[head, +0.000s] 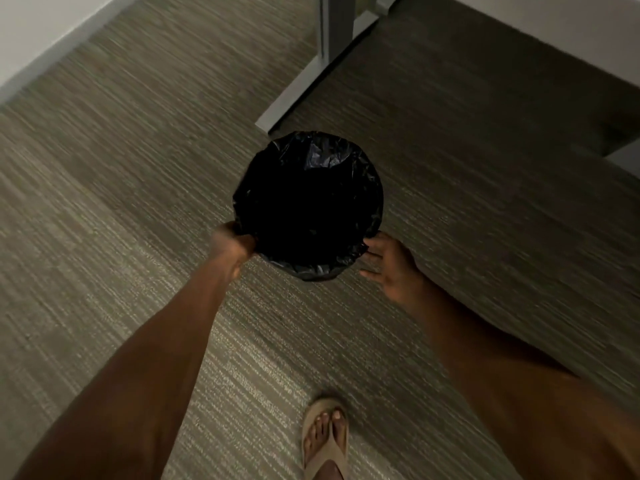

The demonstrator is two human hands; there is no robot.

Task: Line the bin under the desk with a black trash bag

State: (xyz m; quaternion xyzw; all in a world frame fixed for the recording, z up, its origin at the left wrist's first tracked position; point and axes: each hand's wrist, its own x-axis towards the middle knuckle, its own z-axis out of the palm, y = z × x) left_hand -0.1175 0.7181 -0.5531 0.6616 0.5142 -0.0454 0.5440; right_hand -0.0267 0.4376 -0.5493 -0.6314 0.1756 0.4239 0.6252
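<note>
Fingers: left hand [230,242] pinches the black trash bag [325,157] at bin's 8 o'clock; right hand [389,263] spread open at 4 o'clock.
Bin: on carpet, short of desk leg [334,36].
Handling: thin, slippery film; grip folded rim.

The bin [308,206] stands on the floor [121,202] at the middle of the frame, with the bag [318,150] inside it and folded over its rim. The left hand [230,244] is at the bin's lower left edge, closed on the bag there; the right hand [391,265] is at the lower right edge, fingers spread, touching the bag. Above the bin, a worktop leg [332,29] rises at top centre, its foot [291,98] running down-left to just beside the bin's upper edge. The worktop [554,36] fills the upper right corner. A wall [41,26] fills the upper left. A sandalled foot [325,441] is at bottom centre, well below the bin.
</note>
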